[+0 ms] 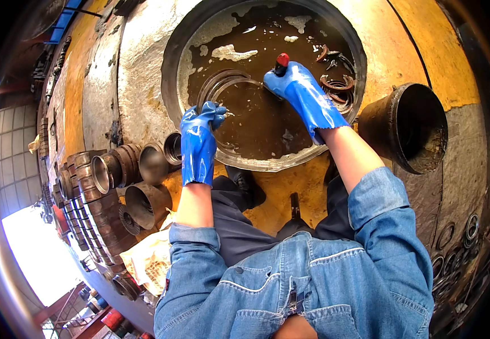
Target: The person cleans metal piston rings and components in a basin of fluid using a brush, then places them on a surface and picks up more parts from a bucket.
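Note:
My left hand (200, 124), in a blue rubber glove, is closed on the near left side of a metal ring (211, 85). The ring is tilted over a round dark-rimmed tub (172, 62) of murky brown liquid, and part of it seems to dip under. My right hand (290, 79), gloved the same way, grips a tool by its red-and-black handle (282, 61). The working end of this tool is hidden by the fist, so its kind cannot be told. That fist is close to the ring's right end.
More metal rings (338, 85) lie at the tub's right side. A large dark metal bucket (395, 127) stands to the right of the tub. Several cylindrical metal parts (106, 172) line the left side, near a crumpled beige sack (146, 257). Further rings (471, 229) lie at the lower right.

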`<control>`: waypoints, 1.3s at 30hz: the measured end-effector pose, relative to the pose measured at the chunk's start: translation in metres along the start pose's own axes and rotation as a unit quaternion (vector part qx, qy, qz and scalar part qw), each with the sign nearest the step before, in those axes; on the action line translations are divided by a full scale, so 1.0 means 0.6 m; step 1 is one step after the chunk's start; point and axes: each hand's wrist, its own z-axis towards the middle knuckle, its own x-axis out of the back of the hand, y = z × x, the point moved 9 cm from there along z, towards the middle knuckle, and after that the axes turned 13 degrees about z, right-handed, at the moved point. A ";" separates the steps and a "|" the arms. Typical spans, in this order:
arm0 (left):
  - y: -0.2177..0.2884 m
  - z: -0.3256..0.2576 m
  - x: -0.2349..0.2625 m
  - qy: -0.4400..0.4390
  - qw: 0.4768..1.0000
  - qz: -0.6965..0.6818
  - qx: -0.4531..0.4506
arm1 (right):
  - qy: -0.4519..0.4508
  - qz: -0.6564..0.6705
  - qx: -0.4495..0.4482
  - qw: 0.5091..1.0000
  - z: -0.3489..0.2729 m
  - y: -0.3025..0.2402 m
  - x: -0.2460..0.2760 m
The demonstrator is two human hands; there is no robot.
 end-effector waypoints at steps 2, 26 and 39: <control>0.005 -0.004 -0.001 -0.009 1.000 0.022 0.002 | -0.026 0.031 0.007 0.999 0.003 -0.008 -0.007; 0.005 0.002 -0.007 -0.114 0.993 0.034 -0.006 | -0.106 0.247 0.237 0.934 -0.046 -0.119 -0.111; 0.000 -0.039 -0.066 -0.289 0.939 -0.099 0.156 | 0.003 -0.006 -0.055 0.998 0.035 0.066 -0.019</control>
